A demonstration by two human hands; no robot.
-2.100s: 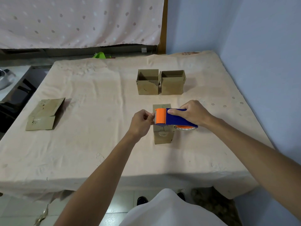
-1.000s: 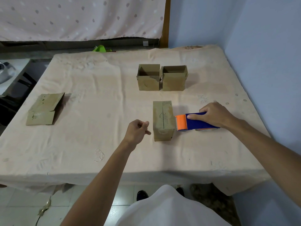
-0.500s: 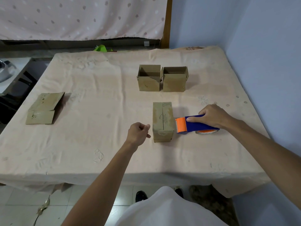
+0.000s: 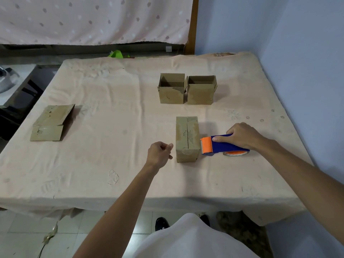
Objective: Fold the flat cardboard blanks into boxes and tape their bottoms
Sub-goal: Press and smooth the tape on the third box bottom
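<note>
A folded cardboard box (image 4: 187, 138) stands bottom-up near the table's front, its flaps closed with a seam down the middle. My right hand (image 4: 242, 135) grips a blue and orange tape dispenser (image 4: 219, 146) resting on the cloth just right of that box. My left hand (image 4: 160, 153) hovers just left of the box, fingers curled, holding nothing. Two finished open-topped boxes (image 4: 172, 89) (image 4: 201, 90) stand side by side farther back. A flat cardboard blank (image 4: 51, 122) lies at the table's left.
The table wears a pale pink cloth (image 4: 104, 127) with bare stretches between the blank and the boxes. A blue wall (image 4: 307, 53) runs along the right side. A green object (image 4: 117, 54) sits behind the far edge. Tiled floor shows below the front edge.
My right hand carried the tape dispenser off the box top and set it down on the cloth to the right. My left hand let go of the tape end and drew back left.
</note>
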